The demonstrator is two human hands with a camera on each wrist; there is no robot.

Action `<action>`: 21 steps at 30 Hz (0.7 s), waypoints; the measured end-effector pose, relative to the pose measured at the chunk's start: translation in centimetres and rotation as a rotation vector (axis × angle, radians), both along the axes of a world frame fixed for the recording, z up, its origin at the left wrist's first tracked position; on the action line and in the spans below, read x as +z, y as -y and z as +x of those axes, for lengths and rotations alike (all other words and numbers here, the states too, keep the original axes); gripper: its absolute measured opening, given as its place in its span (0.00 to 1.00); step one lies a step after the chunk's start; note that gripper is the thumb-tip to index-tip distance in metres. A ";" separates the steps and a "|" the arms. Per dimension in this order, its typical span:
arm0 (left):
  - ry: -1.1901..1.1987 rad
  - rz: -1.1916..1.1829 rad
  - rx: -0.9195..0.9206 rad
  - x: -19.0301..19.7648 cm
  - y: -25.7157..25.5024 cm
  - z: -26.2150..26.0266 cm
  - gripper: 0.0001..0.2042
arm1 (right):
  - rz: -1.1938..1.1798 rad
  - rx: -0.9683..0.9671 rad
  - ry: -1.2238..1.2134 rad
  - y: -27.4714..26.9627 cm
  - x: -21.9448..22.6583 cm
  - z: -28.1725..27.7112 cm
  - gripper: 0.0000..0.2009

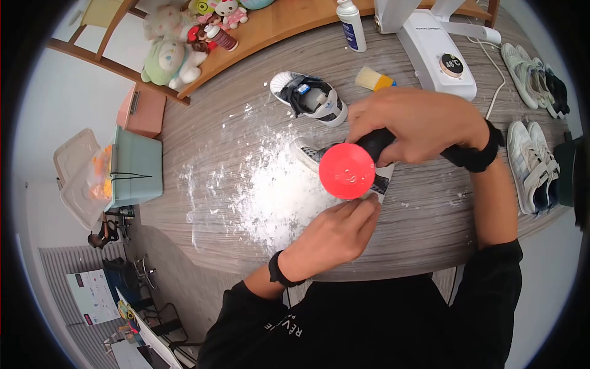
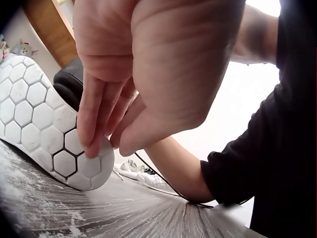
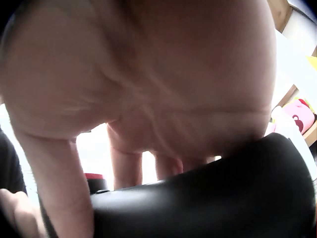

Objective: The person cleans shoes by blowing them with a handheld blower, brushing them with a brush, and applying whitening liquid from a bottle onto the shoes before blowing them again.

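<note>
My right hand [image 1: 424, 120] grips a black handheld tool [image 3: 198, 208] with a round, glossy red end [image 1: 347, 171]. The red end is over a white and dark sneaker [image 1: 302, 149] and hides its middle. With fingertips and thumb, my left hand [image 1: 329, 237] pinches one end of that sneaker. In the left wrist view the sneaker is tipped on its side, showing a white sole [image 2: 29, 106] with a hexagon pattern. White powdery residue [image 1: 273, 200] is spread over the table beside it. The matching sneaker [image 1: 322, 111] stands upright behind, with dark lining.
A yellow-handled brush [image 1: 373, 79], a white bottle [image 1: 352, 27] and a white appliance [image 1: 439, 58] reading 48°C stand at the back. More shoes [image 1: 528, 163] line the right side. Plush toys [image 1: 172, 58] and a brown bottle [image 1: 222, 38] are on a wooden shelf; a green bin [image 1: 138, 166] is left.
</note>
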State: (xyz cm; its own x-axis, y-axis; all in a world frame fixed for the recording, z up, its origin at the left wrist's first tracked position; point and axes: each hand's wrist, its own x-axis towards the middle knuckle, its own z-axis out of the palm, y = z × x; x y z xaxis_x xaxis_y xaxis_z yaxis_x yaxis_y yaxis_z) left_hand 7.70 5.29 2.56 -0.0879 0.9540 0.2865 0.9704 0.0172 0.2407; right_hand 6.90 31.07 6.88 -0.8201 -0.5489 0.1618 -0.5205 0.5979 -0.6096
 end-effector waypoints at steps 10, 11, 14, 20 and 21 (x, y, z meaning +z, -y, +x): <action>0.056 0.026 -0.004 -0.3 -0.3 -0.1 0.16 | -0.107 -0.215 -0.212 4.9 -2.4 -1.9 0.18; 0.057 0.022 -0.013 -0.2 -0.4 -0.1 0.16 | -0.098 -0.259 -0.212 5.1 -2.6 -1.8 0.18; 0.051 0.022 0.003 -0.3 -0.3 0.0 0.16 | -0.054 -0.272 -0.213 4.9 -2.8 -1.8 0.18; 0.094 0.021 0.004 -0.2 -0.4 -0.2 0.16 | -0.036 -0.132 -0.228 2.2 -1.6 -0.6 0.19; 0.089 0.030 0.006 -0.2 -0.4 -0.2 0.15 | -0.033 -0.105 -0.234 1.7 -1.1 -0.1 0.19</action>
State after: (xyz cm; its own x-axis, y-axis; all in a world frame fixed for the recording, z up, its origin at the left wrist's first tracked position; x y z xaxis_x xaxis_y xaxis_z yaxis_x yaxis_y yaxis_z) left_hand 7.47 5.68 2.34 -0.1201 0.9446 0.3054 0.9451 0.0147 0.3263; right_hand 6.83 29.36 5.82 -0.8104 -0.4545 0.3698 -0.5859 0.6379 -0.4998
